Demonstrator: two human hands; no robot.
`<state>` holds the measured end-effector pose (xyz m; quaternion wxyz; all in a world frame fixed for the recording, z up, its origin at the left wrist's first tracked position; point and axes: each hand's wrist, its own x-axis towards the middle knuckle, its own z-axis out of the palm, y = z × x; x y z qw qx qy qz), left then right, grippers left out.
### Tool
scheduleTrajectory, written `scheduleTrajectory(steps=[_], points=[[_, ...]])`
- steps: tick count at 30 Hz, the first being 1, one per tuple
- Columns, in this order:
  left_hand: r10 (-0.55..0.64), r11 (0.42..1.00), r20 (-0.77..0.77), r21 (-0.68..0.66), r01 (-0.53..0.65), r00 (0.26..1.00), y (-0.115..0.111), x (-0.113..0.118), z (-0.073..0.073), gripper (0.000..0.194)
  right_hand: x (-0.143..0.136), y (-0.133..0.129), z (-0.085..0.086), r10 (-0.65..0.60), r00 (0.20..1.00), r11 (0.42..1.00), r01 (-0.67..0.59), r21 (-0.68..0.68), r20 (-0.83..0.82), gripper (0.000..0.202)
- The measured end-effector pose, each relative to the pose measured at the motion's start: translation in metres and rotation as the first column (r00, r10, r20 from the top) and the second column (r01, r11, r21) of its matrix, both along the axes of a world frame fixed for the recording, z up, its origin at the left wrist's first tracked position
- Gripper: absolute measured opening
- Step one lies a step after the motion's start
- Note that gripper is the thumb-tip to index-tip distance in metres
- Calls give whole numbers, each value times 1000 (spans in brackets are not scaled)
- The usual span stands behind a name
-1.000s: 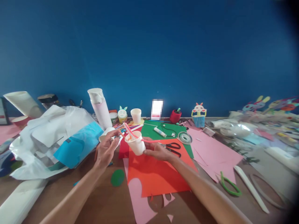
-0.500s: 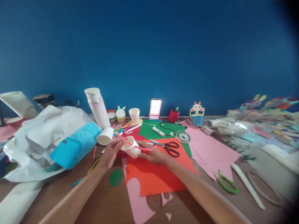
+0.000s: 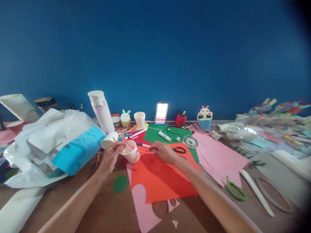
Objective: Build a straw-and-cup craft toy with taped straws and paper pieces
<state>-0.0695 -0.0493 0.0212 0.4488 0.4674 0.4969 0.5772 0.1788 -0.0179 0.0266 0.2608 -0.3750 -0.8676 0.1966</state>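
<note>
A white paper cup point(image 3: 132, 156) is tilted above the orange sheet, its mouth toward the left. My left hand point(image 3: 110, 157) is closed on the cup's rim at the left. A pink pipe cleaner point(image 3: 144, 151) runs out from the cup's right side, and another pink length rises from its mouth. My right hand point(image 3: 165, 151) pinches the outer end of the pipe cleaner, apart from the cup. Black-handled scissors point(image 3: 180, 150) lie partly hidden behind my right hand. Under both hands is the orange paper point(image 3: 167, 181).
Another white cup point(image 3: 109, 140) lies on its side at the left, near a tall cup stack point(image 3: 103, 111) and plastic bag point(image 3: 48, 145). A glue stick point(image 3: 164, 136) and tape roll point(image 3: 190, 141) are behind. A green pipe cleaner point(image 3: 235, 191) lies right.
My right hand has left the cup's side and moved right and slightly up, holding the pink pipe cleaner. The cup and my left hand have shifted a little left.
</note>
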Motion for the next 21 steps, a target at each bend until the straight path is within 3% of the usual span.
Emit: scheduleTrajectory(steps=[4, 8, 14, 21], points=[[3, 1000, 23, 3, -3, 1000, -2, -5, -1, 29, 16, 4, 10, -5, 990, 998, 14, -66, 142, 20], [23, 1000, -1, 9, -23, 1000, -3, -4, -2, 25, 21, 5, 9, -9, 974, 995, 31, -91, 224, 21], [24, 1000, -31, 21, -24, 999, -3, -3, -4, 19, 21, 5, 6, -8, 964, 991, 44, -128, 266, 21], [17, 1000, -35, -7, -17, 999, -6, 0, -4, 28, 21, 5, 5, -2, 951, 988, 50, -147, 310, 18]])
